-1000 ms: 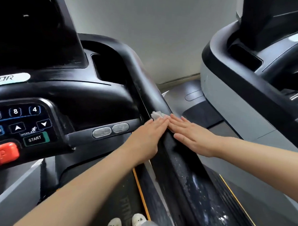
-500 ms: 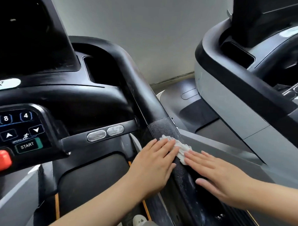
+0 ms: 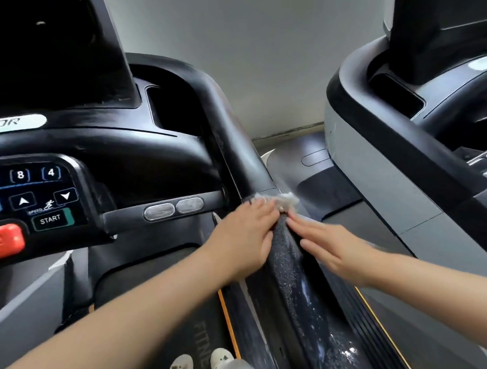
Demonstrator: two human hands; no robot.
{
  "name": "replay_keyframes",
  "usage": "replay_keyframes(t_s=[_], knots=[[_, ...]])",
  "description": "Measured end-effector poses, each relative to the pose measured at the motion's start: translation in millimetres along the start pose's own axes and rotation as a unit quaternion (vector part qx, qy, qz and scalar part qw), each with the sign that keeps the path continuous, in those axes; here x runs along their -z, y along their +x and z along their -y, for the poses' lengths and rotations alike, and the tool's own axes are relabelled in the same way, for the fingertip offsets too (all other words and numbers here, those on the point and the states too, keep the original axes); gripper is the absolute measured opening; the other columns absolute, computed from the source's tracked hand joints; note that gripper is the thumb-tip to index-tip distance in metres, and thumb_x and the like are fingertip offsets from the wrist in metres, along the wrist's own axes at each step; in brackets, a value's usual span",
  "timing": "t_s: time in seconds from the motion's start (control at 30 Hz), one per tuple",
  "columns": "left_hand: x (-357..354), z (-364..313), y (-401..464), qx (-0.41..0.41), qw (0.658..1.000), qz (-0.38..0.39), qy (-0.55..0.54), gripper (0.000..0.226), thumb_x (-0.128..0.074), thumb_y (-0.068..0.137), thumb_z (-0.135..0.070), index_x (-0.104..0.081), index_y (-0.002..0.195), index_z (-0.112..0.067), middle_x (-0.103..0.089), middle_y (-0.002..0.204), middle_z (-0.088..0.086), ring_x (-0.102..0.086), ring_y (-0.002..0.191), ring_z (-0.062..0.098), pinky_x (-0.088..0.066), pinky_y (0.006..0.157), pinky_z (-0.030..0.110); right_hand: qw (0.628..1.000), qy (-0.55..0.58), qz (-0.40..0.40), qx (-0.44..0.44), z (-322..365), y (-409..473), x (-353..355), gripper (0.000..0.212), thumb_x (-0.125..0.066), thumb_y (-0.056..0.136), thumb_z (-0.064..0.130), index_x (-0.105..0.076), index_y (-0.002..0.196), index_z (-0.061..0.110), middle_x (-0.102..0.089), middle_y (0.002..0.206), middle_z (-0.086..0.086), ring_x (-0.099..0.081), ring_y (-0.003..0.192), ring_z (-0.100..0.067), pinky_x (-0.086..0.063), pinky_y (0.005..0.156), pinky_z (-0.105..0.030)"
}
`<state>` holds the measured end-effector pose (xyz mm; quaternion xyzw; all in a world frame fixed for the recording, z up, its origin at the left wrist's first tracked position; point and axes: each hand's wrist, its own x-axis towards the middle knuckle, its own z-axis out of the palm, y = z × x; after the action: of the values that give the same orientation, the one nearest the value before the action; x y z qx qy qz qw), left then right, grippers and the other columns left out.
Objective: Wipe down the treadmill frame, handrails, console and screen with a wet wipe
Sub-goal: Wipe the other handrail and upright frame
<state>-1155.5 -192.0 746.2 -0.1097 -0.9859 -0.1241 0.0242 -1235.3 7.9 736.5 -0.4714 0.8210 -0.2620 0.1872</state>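
Screen (image 3: 47,44): far left, dark and upright; no sign from here of wiping, so judged not yet reached.
Console (image 3: 70,160): below the screen, with number keys, arrow keys, a START key and a red stop tab at the left edge; also judged pending.
Crossbar with two oval pads (image 3: 174,209): runs from the console toward the right handrail, ending just left of the hands.
Left hand (image 3: 245,237): fingers straight and flat, released, pressed against the inner face of the handrail; fingertips touching the near edge of the wipe, nothing curled round it.
Wet wipe (image 3: 282,200): bunched white wad on top of the handrail, at the far end of the textured grip, just beyond both sets of fingertips.
Right handrail (image 3: 296,284): dark bar running from far left to near right; wet streaks and droplets along the near stretch below the hands.
Right hand (image 3: 334,252): flat and released too, laid on the outer face of the handrail, fingertips meeting the wipe from the right.
Neighbouring treadmill (image 3: 405,163): far right, apart, not part of the job.
Step in hand: wiping the right handrail, wipe pushed along between two flat hands.
Next move: probably steady pressure from both sides so the wad does not slip off, then onward up the smooth far section toward the console.
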Motion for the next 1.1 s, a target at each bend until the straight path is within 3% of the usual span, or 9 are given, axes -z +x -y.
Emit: replay_keyframes(t_s=[0.1, 0.2, 0.3, 0.5, 0.63, 0.73, 0.83, 0.93, 1.1], knots=[[-6, -15, -32, -0.028, 0.999, -0.021, -0.021, 0.049, -0.037, 0.078, -0.028, -0.068, 0.112, -0.009, -0.067, 0.117, 0.008, -0.063, 0.108, 0.021, -0.030, 0.099, 0.030, 0.999, 0.000, -0.027, 0.023, -3, -25, 5, 0.060, -0.028, 0.096, 0.056, -0.049, 0.136, 0.015, -0.043, 0.138, 0.016, -0.031, 0.127, 0.019, -0.023, 0.107, -0.007], [-1, -14, -28, -0.038, 0.993, -0.044, -0.101, 0.039, -0.040, 0.081, -0.025, -0.068, 0.102, -0.009, -0.068, 0.106, 0.005, -0.060, 0.097, 0.018, -0.043, 0.088, 0.025, 0.990, 0.028, -0.133, 0.028, -1, -15, 12, 0.045, -0.048, 0.094, 0.046, -0.070, 0.104, 0.009, -0.067, 0.103, 0.010, -0.059, 0.098, 0.007, -0.046, 0.087, -0.013], [0, -7, -19, -0.019, 0.995, -0.026, -0.094, 0.041, -0.037, 0.081, -0.024, -0.068, 0.103, -0.007, -0.066, 0.108, 0.006, -0.064, 0.094, 0.025, -0.055, 0.077, 0.029, 0.977, 0.015, -0.211, 0.011, 6, -1, 10, 0.015, -0.056, 0.085, 0.016, -0.066, 0.095, 0.009, -0.060, 0.092, 0.011, -0.059, 0.081, -0.002, -0.050, 0.070, -0.023], [-14, -6, -19, 0.011, 0.992, -0.042, -0.118, 0.044, -0.042, 0.076, -0.005, -0.061, 0.115, -0.002, -0.057, 0.116, 0.014, -0.059, 0.103, 0.032, -0.056, 0.080, 0.039, 0.977, 0.044, -0.206, -0.013, 18, 16, 6, 0.036, -0.067, 0.083, 0.017, -0.064, 0.119, 0.014, -0.052, 0.118, 0.016, -0.054, 0.094, 0.015, -0.046, 0.078, -0.008], [-12, -9, -18, 0.014, 0.980, -0.064, -0.189, 0.043, -0.041, 0.075, 0.001, -0.061, 0.113, -0.001, -0.055, 0.116, 0.012, -0.054, 0.106, 0.023, -0.043, 0.092, 0.023, 0.971, 0.095, -0.205, -0.077, 25, 29, 1, 0.048, -0.080, 0.071, 0.007, -0.064, 0.115, 0.016, -0.061, 0.095, 0.009, -0.056, 0.076, 0.006, -0.047, 0.076, -0.010], [-10, -7, -21, 0.003, 0.980, -0.060, -0.190, 0.043, -0.041, 0.076, 0.002, -0.060, 0.115, -0.001, -0.053, 0.123, 0.013, -0.051, 0.109, 0.021, -0.034, 0.094, 0.016, 0.970, 0.100, -0.183, -0.127, 23, 40, 9, 0.039, -0.079, 0.071, 0.003, -0.067, 0.103, 0.021, -0.058, 0.078, 0.008, -0.049, 0.060, 0.000, -0.043, 0.065, -0.009], [-9, 1, -20, 0.021, 0.985, -0.077, -0.156, 0.046, -0.045, 0.077, 0.002, -0.057, 0.122, -0.001, -0.048, 0.134, 0.017, -0.048, 0.120, 0.028, -0.024, 0.103, 0.015, 0.963, -0.016, -0.266, -0.047, 16, 56, 30, 0.020, -0.077, 0.069, -0.004, -0.073, 0.085, 0.008, -0.055, 0.073, 0.002, -0.049, 0.063, 0.010, -0.037, 0.063, -0.003], [-4, 9, -11, 0.082, 0.972, -0.124, -0.184, 0.056, -0.054, 0.085, 0.002, -0.040, 0.139, -0.003, -0.031, 0.147, 0.018, -0.033, 0.136, 0.029, -0.007, 0.109, 0.009, 0.934, -0.043, -0.350, 0.057, 12, 69, 41, 0.011, -0.073, 0.067, -0.006, -0.070, 0.076, 0.000, -0.056, 0.080, -0.005, -0.052, 0.066, -0.005, -0.043, 0.064, -0.009], [7, 10, 13, 0.111, 0.952, -0.127, -0.254, 0.071, -0.060, 0.088, -0.007, -0.022, 0.148, -0.011, -0.024, 0.150, 0.013, -0.036, 0.132, 0.027, -0.027, 0.112, 0.030, 0.938, -0.079, -0.325, 0.096, -1, 75, 16, 0.013, -0.069, 0.070, -0.012, -0.062, 0.069, 0.000, -0.064, 0.101, -0.018, -0.052, 0.080, -0.001, -0.044, 0.077, -0.008]])
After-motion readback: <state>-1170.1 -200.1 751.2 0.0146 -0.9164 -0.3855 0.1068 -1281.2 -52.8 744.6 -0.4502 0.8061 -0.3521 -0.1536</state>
